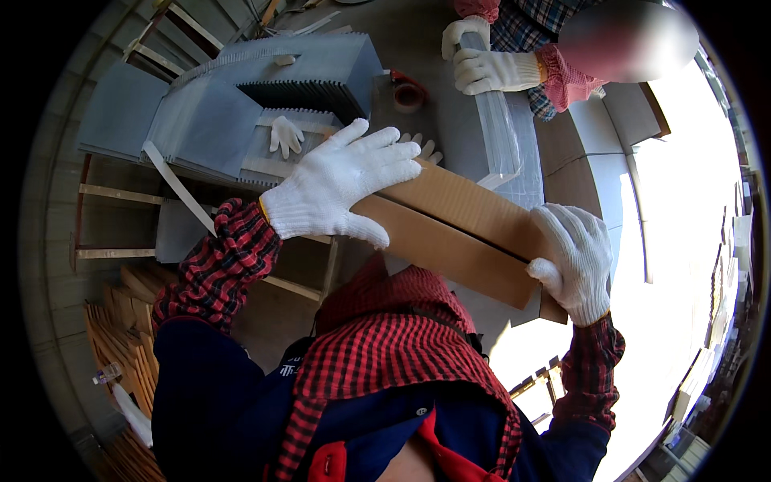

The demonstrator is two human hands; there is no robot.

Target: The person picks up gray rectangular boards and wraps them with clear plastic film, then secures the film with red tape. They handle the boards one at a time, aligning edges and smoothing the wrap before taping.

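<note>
- In the head view, a long, box-shaped carton (456,251) of matte brown corrugated cardboard is seen just off the centre, toward 3 o'clock.
- Its long axis is run from 10 o'clock to 4 o'clock; its upper face is split lengthwise by a straight dark seam between two flat panels.
- The 10 o'clock end is covered by the left hand (345,181), gloved in white knit, spread wide, palm down, with the thumb set apart; whether anything is pinched beneath it cannot be told.
- The 4 o'clock end is held by the right hand (574,261), likewise gloved, its fingers curved over the end and its thumb laid on the nearer panel.
- Toward 11 o'clock from the carton, a roll of tape (408,97) is seen; toward 10 o'clock, a limp white glove (285,136) is rested near smooth grey sheets (209,108), stacked with toothed edges.
- Toward 12 o'clock, a long, glossy, film-wrapped bundle (495,132) is held by a co-worker's gloved hands (494,68).
</note>
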